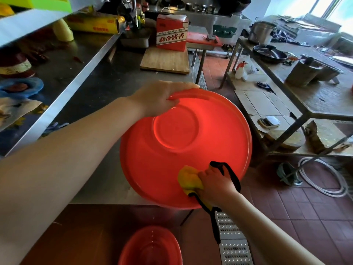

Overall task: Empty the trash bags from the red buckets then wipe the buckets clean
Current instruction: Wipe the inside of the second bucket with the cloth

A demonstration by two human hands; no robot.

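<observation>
A wide red bucket (191,150) is tipped toward me over the edge of the steel counter, its inside facing the camera. My left hand (160,98) grips its far rim, fingers curled over the top edge. My right hand (215,184) holds a yellow cloth with black trim (189,179) and presses it against the bucket's lower inner wall. A second red bucket (150,247) stands upright on the floor below, with no bag visible in it.
The steel counter (107,88) on the left carries a wooden board (166,60), a red carton (172,33) and cling-film rolls. A metal floor drain grate (233,243) runs under my right arm. A cluttered steel table (305,92) with pots stands to the right.
</observation>
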